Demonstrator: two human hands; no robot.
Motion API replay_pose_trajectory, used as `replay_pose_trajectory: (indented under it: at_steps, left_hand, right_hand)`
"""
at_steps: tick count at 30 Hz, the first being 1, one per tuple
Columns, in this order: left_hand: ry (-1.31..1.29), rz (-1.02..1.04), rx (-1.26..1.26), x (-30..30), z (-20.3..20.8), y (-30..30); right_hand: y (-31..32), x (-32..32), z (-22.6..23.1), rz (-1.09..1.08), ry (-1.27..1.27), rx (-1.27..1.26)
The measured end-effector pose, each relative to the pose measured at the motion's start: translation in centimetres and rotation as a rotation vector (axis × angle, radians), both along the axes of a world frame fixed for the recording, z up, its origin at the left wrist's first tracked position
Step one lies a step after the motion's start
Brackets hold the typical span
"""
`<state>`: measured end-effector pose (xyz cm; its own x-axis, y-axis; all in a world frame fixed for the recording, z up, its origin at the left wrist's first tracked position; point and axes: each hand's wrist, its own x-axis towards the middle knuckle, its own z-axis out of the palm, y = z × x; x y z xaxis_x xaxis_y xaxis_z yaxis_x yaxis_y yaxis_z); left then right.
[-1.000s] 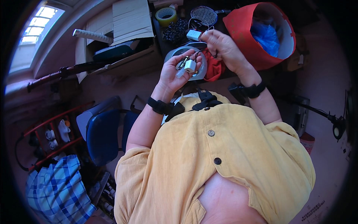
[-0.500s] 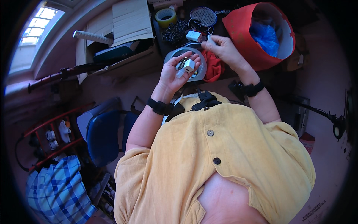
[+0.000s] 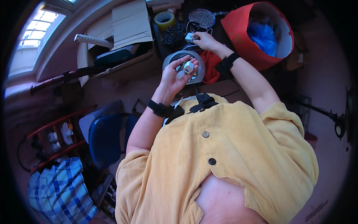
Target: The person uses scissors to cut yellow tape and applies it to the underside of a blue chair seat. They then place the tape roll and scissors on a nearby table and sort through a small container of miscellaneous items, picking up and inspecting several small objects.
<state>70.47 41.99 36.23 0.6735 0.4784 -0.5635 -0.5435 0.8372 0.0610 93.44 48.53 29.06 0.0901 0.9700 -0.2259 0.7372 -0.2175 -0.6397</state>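
Note:
Palm up over a pale round tub [image 3: 200,77], my left hand [image 3: 172,77] cradles a small white plug-in charger [image 3: 188,67]. A translucent stubby piece [image 3: 181,74] and some small dark bits lie in the same palm; their kind I cannot make out. Farther off, my right hand [image 3: 205,40] pinches a second white charger block [image 3: 189,37] with thumb and fingers. A white cable [image 3: 210,30] loops just behind that hand. Between the tub and the red bag lies a red cloth [image 3: 210,67].
A red bag [image 3: 235,31] with blue plastic inside stands at the right. At the left is an open cardboard box [image 3: 131,22] with a pale tube [image 3: 93,40] sticking out. Behind are a tape roll [image 3: 164,20], a dark tangled bundle [image 3: 174,34] and a round mesh item [image 3: 201,18].
My right hand has moved left from the white cable end and closed on the white charger block. My left hand stays over the tub with the charger in its palm.

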Motion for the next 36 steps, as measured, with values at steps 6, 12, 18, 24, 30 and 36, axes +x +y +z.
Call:
replay_pose_trajectory:
  at_steps: [6, 12, 18, 24, 30, 36]
  left_hand:
    - [-0.019, 0.025, 0.019, 0.1, 0.2, -0.1]
    - [0.006, 0.043, 0.017, 0.4, 0.2, 0.1]
    - [-0.002, -0.009, 0.071, 0.1, 0.4, 0.4]
    - [0.189, 0.000, 0.130, 0.5, 1.0, -0.1]
    - [0.061, 0.035, 0.080, 0.1, 0.3, 0.1]
    - [0.115, 0.060, 0.136, 0.1, -0.1, -0.1]
  right_hand:
    - [-1.2, -0.5, 2.7, -0.007, 0.091, 0.138]
    - [-7.0, -2.7, 10.8, 0.199, 0.828, 0.020]
    - [-10.6, -4.5, 11.0, 0.485, 0.194, 0.368]
    - [-10.7, -4.3, 9.6, 0.377, 0.294, 0.234]
    - [-10.9, -4.2, 10.1, 0.345, 0.295, 0.280]
    - [-10.8, -3.8, 9.8, 0.292, 0.302, 0.373]
